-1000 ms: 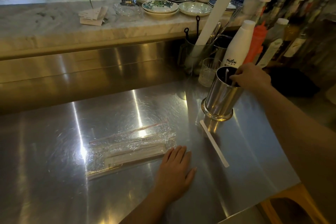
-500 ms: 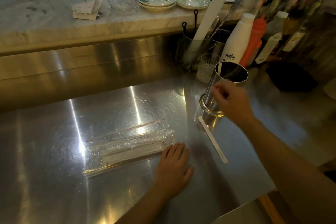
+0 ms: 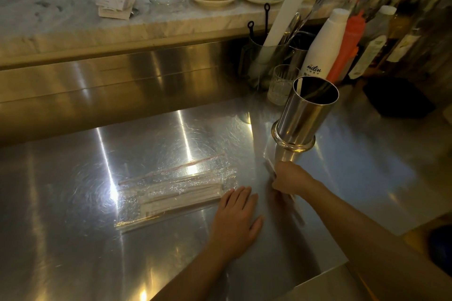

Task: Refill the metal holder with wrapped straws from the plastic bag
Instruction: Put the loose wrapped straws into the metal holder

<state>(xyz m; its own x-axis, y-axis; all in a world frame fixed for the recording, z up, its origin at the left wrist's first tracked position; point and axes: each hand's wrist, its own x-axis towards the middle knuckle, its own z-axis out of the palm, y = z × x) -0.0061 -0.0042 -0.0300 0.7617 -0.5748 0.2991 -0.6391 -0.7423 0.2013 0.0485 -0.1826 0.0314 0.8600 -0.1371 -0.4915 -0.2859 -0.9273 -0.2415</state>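
Two bare hands work over a shiny stainless-steel counter (image 3: pixel 73 239). Farthest left lies the clear plastic bag (image 3: pixel 176 193), flat on the steel with its long side slanting up toward the right; several white paper-wrapped straws (image 3: pixel 181 197) show through the film, lying lengthwise inside it. Just right of the bag's near corner, the left hand (image 3: pixel 236 222) rests palm down on the counter, fingers spread and flat, its fingertips touching or nearly touching the bag's edge; it holds nothing. Close beside it to the right, the right hand (image 3: pixel 291 178) is down at the counter with fingers curled onto a single loose white wrapped straw (image 3: pixel 270 166), which is blurred; I cannot tell whether the straw is pinched clear of the surface or only touched. Directly behind that hand stands the tall cylindrical polished-metal holder (image 3: pixel 303 117), upright on its flared base, with at least one wrapped straw leaning against its inner wall. Behind it sit a ribbed clear glass (image 3: pixel 281 85) and a white squeeze bottle (image 3: pixel 325 49).
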